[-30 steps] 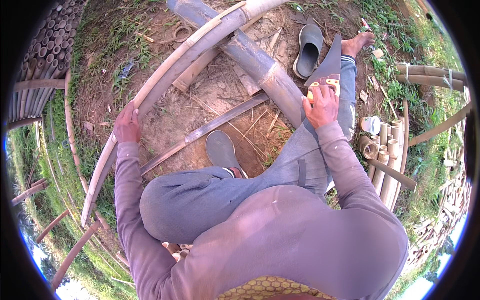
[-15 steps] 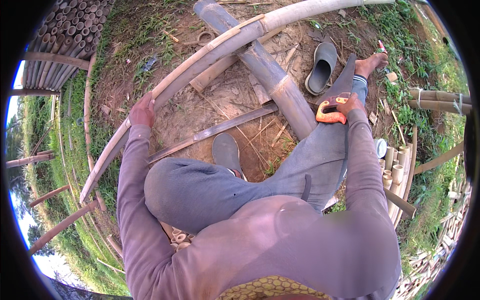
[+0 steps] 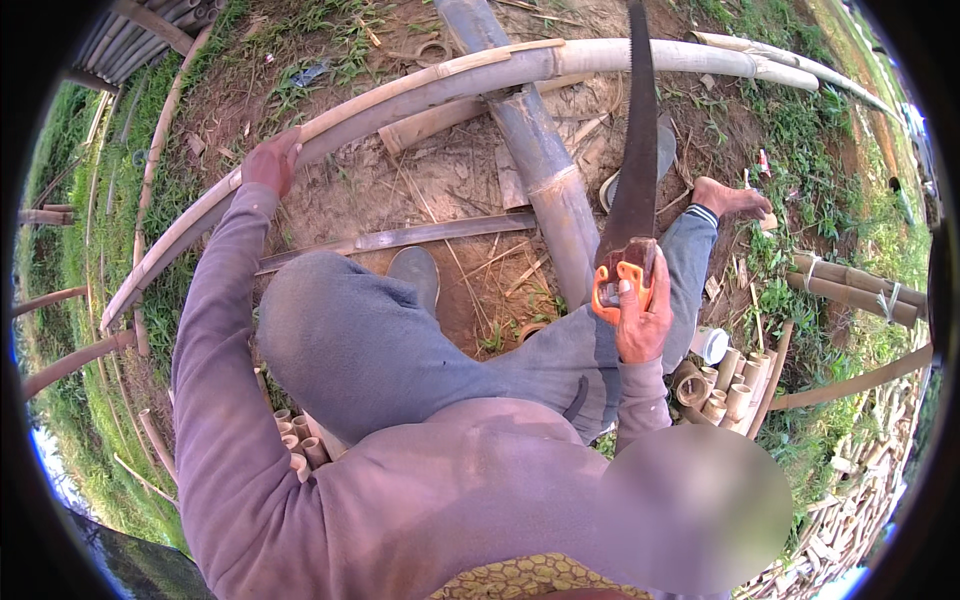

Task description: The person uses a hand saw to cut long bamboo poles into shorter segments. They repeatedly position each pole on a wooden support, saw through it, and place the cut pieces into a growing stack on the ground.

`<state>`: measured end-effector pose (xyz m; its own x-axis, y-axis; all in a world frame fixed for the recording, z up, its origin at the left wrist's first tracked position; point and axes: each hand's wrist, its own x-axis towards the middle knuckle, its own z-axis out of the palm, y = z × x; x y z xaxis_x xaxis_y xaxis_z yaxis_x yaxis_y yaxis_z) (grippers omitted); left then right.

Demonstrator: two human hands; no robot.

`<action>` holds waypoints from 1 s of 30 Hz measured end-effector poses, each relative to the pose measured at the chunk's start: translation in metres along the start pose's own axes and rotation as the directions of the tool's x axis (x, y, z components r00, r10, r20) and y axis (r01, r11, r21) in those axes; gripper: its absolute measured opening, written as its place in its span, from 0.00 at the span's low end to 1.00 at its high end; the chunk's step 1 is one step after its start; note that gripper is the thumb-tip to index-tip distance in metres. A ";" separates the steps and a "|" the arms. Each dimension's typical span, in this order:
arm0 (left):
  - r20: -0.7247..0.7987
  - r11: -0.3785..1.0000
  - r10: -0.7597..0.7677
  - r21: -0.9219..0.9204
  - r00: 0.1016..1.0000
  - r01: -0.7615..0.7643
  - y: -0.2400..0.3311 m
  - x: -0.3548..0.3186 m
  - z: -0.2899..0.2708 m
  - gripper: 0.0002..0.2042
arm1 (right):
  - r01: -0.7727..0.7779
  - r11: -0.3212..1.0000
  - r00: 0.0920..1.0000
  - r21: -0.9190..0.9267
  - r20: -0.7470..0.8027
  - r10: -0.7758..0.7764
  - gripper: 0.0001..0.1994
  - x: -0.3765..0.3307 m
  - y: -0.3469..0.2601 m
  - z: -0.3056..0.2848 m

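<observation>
A long bamboo pole [image 3: 430,103] lies across the scene, propped on a thick bamboo post [image 3: 545,165] that runs along the ground. My left hand [image 3: 272,163] is closed round the pole's left part. In my right hand [image 3: 643,318] is a handsaw [image 3: 636,150], gripped by its orange and dark red handle. Its long dark toothed blade points away from me, raised upright in the view. The tip overlaps the right part of the pole; whether it touches cannot be told. A split strip of pale bamboo shows along the pole's upper side.
A split bamboo slat [image 3: 420,232] lies on the bare soil before my bent knee. Cut bamboo pieces [image 3: 735,385] stand at my right, near a white-lidded container [image 3: 709,344]. A grey clog [image 3: 663,155] is partly behind the blade. Bamboo rails [image 3: 75,365] stand at the left.
My right hand has lifted the saw from beside my right leg and swung the blade up, over the pole's right part. My left hand stays on the pole; the whole view has shifted.
</observation>
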<state>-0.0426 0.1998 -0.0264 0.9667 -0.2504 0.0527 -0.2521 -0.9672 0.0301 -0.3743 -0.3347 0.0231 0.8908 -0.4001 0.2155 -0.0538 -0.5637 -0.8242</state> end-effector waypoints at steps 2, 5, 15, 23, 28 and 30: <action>0.005 1.000 -0.024 0.015 1.000 0.024 0.004 0.003 0.000 0.19 | 0.021 0.995 0.990 -0.097 0.138 -0.008 0.30 -0.002 -0.008 0.012; 0.005 0.999 -0.036 0.016 0.999 0.036 0.000 0.001 0.005 0.19 | -0.041 0.996 0.973 -0.080 0.224 0.058 0.30 -0.004 -0.024 0.027; -0.019 1.000 -0.005 0.010 1.000 0.005 -0.001 0.001 0.005 0.20 | 0.134 0.962 0.968 -0.236 0.238 -0.077 0.29 -0.001 -0.004 0.023; -0.004 0.999 -0.031 0.039 1.000 0.031 -0.005 0.000 0.006 0.19 | 0.198 0.945 0.960 -0.260 0.244 -0.134 0.29 0.005 -0.008 0.029; 0.030 0.999 -0.045 0.016 0.999 0.044 0.004 0.004 -0.001 0.19 | 0.160 0.955 0.964 -0.250 0.249 -0.096 0.32 -0.001 -0.004 0.028; 0.044 0.997 -0.073 0.025 0.996 0.072 0.006 0.007 0.000 0.20 | 0.167 0.958 0.962 -0.234 0.251 -0.106 0.32 0.003 -0.004 0.029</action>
<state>-0.0377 0.1924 -0.0259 0.9835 -0.1806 0.0064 -0.1807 -0.9835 0.0085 -0.3584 -0.3130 0.0118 0.9761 -0.1436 0.1633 -0.0086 -0.7758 -0.6309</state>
